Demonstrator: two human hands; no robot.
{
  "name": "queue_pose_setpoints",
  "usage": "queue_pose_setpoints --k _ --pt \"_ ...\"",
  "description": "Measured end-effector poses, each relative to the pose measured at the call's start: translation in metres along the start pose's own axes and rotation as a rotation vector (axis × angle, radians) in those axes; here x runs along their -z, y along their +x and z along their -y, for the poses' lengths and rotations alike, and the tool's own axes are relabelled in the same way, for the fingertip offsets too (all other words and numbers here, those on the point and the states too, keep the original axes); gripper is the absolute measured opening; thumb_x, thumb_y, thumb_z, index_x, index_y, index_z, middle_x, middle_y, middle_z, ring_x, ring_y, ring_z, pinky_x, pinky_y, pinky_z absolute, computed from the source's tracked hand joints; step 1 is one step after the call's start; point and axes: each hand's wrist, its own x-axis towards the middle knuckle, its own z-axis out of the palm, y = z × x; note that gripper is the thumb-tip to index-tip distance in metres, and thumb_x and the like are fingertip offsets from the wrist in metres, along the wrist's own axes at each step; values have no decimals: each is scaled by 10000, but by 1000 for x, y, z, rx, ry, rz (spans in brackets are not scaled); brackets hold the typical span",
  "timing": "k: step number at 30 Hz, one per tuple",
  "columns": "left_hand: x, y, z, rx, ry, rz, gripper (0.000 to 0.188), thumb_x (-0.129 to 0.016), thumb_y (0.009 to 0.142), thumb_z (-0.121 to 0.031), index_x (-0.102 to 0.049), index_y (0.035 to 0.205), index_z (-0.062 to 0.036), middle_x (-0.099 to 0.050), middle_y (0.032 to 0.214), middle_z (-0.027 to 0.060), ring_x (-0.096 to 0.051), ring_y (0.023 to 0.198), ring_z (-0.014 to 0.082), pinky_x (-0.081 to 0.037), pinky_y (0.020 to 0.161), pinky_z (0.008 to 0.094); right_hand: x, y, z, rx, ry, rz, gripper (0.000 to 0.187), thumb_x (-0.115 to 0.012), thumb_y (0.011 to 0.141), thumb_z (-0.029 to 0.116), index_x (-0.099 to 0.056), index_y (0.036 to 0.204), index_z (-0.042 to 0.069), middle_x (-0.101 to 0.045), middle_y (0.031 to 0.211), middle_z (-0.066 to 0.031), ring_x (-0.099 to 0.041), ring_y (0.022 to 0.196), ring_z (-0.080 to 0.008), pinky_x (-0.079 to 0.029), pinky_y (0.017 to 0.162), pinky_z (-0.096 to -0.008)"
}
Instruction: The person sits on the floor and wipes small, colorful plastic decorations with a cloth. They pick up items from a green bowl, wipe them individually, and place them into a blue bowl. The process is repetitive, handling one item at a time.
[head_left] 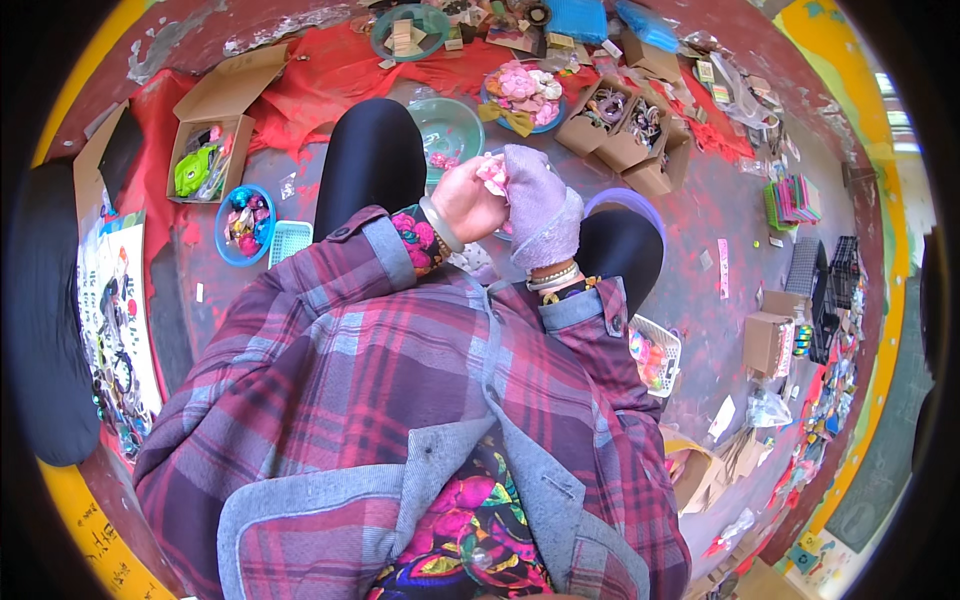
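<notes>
Over my lap, my left hand [468, 205] is bare and has a pale bangle at the wrist. Its thumb and fingers are closed on a small pink artificial flower [492, 175]. My right hand [545, 208] wears a lilac fabric glove, with beaded bracelets below it. The gloved hand is right beside the flower, against its right side; its fingertips are hidden, so I cannot tell how they are bent. Just beyond my hands, between my knees, a green translucent basin [437, 113] stands on the floor with some pink pieces [443, 160] inside.
A blue basin of pink flowers [522, 82] and open cardboard boxes [598, 138] stand beyond. On the left are a blue basket of shiny balls [244, 222] and another box [215, 150]. A purple basin [640, 205] is by my right knee, a white basket [668, 370] beside my right arm.
</notes>
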Motion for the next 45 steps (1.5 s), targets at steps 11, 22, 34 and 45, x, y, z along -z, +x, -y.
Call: queue_pose_setpoints --k 11,22,34,45 --pt "4 -7 -25 -69 361 -202 273 -580 849 -133 -506 1084 -15 -597 872 104 -581 691 120 -425 496 158 12 -1 -32 -799 1174 -152 359 -411 930 172 -457 1255 26 -559 924 -47 -560 797 -139 -493 729 -272" --pt "-14 -6 -1 -26 622 -133 141 -557 882 -139 -534 979 -41 -617 883 65 -522 629 58 -336 445 149 -1 -18 -49 -183 215 19 445 -542 824 70 -453 1259 37 -610 976 -109 -609 828 -197 -485 742 -273" --pt "-10 -11 -1 -176 861 -131 152 -596 848 -118 -516 940 -28 -578 744 33 -578 585 89 -366 459 161 8 -5 -34 107 -150 -25 315 -525 788 115 -508 1084 8 -591 866 -151 -602 770 -293 -478 624 -352" --pt "-8 -4 -2 -191 850 -156 120 -576 857 -95 -534 938 -18 -631 862 80 -544 579 81 -379 461 180 17 -4 -24 -61 -369 -137 408 -578 762 187 -532 1107 -24 -618 873 -140 -610 779 -278 -485 691 -348"
